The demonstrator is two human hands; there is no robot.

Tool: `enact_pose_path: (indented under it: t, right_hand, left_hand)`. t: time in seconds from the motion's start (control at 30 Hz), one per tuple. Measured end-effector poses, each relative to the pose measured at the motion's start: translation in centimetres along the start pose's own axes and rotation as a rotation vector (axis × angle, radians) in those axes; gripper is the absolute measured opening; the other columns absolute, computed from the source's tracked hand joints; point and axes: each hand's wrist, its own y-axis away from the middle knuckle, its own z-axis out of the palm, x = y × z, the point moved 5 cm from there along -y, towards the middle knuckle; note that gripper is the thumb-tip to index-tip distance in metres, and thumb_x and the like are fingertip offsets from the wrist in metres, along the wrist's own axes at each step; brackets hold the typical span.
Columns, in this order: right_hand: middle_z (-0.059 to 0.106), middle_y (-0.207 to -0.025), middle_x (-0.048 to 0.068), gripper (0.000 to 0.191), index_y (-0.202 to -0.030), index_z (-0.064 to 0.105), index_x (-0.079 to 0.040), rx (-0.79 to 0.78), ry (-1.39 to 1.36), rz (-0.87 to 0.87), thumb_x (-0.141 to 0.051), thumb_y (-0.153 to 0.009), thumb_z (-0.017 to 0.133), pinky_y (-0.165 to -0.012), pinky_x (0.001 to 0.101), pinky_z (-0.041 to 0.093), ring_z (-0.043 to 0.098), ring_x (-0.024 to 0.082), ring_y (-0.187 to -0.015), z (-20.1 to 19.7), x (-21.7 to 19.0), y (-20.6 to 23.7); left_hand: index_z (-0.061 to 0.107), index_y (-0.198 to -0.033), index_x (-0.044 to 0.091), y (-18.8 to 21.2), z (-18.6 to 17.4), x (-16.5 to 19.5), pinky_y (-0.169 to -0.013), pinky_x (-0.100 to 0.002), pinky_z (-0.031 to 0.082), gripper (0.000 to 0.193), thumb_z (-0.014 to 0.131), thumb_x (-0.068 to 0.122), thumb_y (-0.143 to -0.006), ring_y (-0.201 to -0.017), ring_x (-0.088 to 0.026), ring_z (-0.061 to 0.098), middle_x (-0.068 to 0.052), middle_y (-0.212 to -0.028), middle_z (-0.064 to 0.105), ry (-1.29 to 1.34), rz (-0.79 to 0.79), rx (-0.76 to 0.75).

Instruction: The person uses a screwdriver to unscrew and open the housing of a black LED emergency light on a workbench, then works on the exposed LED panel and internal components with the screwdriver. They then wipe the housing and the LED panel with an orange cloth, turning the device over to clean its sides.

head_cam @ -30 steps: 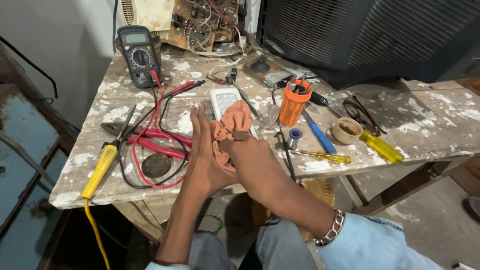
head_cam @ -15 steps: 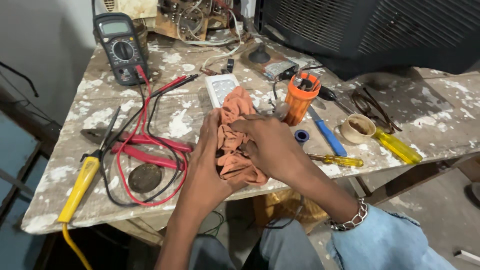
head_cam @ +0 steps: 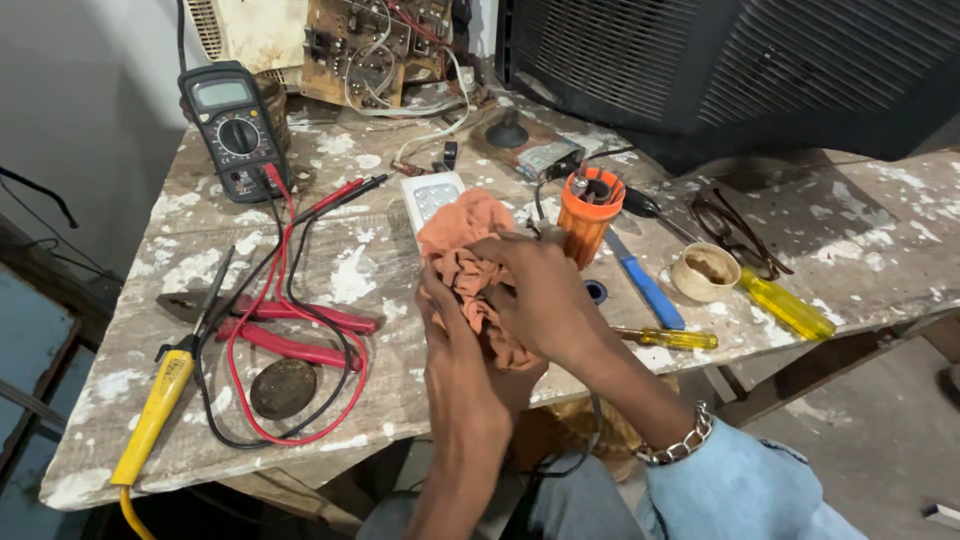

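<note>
Cloth: orange cloth (head_cam: 478, 285), now bunched tighter than a second ago, at frame centre.
Left hand (head_cam: 465, 365): fingers still clamped underneath it.
Right hand (head_cam: 545, 290): fingers closed over it, rubbing.
Remote: white remote (head_cam: 432, 195) more uncovered above.

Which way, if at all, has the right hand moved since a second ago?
Yes. The right hand has shifted rightward over the orange cloth, closer to the orange tool holder.

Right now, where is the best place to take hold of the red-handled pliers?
Judging by their pose, grip the red-handled pliers from above across both red handles near mid-length. They lie flat on the table, handles splayed rightward, with red and black leads crossing the jaw end at left.
</note>
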Motion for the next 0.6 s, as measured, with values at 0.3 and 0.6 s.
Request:
enact_pose_path:
  t: [0.3,0.6]
  right_hand:
    - [0.074,-0.109,0.007,0.029,-0.125,0.067,0.004,0.034,-0.653,0.057,0.003,-0.096,0.063,-0.085,0.0258,0.058,0.069,0.009,-0.098,-4.1,1.4,-1.3]
    - [0.074,-0.110,0.005,0.034,-0.130,0.064,0.005,0.313,-0.745,-0.005,0.008,-0.097,0.060,-0.081,0.0235,0.055,0.067,0.007,-0.092,-7.6,-2.8,-0.4]
  left_hand:
    - [0.011,-0.156,-0.003,-1.2,-3.1,-1.1,-0.099,-0.039,0.052,0.138,0.099,0.022,-0.052,-0.117,-0.034,0.067,-0.028,-0.130,0.062,0.042,-0.272,0.189]
    - [0.004,-0.160,-0.009,-1.0,-4.8,-1.5,-0.107,-0.045,0.041,0.142,0.099,0.002,-0.054,-0.134,-0.043,0.050,-0.038,-0.151,0.038,-0.071,0.056,0.374]
